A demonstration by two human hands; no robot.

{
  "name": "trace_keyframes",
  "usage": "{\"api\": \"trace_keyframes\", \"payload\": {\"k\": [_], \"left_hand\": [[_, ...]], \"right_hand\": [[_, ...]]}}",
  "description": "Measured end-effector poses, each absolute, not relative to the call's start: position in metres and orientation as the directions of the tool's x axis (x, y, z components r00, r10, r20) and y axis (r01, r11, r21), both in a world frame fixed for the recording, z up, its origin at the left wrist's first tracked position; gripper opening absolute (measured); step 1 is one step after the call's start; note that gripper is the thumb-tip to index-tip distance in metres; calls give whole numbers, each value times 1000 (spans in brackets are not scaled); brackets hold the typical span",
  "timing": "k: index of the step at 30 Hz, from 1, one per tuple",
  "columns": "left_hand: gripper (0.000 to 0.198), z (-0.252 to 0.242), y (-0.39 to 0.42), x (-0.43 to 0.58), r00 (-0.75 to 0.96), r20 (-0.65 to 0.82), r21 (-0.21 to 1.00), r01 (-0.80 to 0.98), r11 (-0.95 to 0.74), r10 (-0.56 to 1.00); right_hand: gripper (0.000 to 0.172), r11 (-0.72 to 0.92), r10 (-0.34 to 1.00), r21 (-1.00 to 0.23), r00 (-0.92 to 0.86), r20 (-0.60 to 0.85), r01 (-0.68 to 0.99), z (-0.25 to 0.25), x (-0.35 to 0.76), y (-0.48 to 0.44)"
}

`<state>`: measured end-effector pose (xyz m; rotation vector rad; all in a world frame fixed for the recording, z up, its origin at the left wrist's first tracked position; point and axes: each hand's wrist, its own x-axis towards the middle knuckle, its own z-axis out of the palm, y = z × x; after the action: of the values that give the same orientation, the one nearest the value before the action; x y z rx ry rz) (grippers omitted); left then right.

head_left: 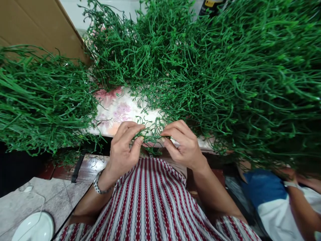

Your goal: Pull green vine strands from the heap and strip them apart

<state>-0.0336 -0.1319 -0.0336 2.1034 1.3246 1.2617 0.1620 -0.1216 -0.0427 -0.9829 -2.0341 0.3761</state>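
Between my two hands stretches a green plastic plant sprig point(152, 136) with thin branching stems. My left hand point(125, 142), with a watch on its wrist, pinches one end between thumb and fingers. My right hand point(183, 144) pinches the other end the same way. Both hands are over the near edge of a table with a flowered cover point(120, 110). Just beyond them, loose sprigs spill from a big heap of similar green stems point(180, 63). The exact tips under my fingers are hidden.
Another green heap point(42, 103) lies at the left, with a cardboard box point(37, 26) behind it. A dark bottle point(212, 7) stands at the back. Someone in a white top point(278, 214) sits at the right. A white round object point(35, 227) is on the floor.
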Motion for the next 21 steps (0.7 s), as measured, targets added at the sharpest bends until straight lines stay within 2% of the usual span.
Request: {"api": "trace_keyframes", "payload": {"k": [3,6,10,15,19,21], "left_hand": [[32,-24,-137,-23,300,589,496,598,-629,750],[27,-25,-138,-12,428,499,459,607,-649,754],[17,-36,-133,-9,387,393,596,584,-551,834],[6,-45,-130,-17,225,306,809,451,-377,925],[4,-50,-131,-22,106,250,893,359,-272,962],[3,-52,-131,-24,60,262,907,327,-267,963]], "right_hand": [[7,663,740,-491,-392,547,566,-40,161,-123],[9,661,735,-433,-413,537,613,-39,159,-125],[10,660,741,-457,-414,529,596,-44,157,-125],[17,626,779,-621,-423,463,472,-56,154,-126],[35,552,825,-716,-405,395,427,-65,152,-129],[38,511,851,-745,-371,371,429,-68,152,-130]]}}
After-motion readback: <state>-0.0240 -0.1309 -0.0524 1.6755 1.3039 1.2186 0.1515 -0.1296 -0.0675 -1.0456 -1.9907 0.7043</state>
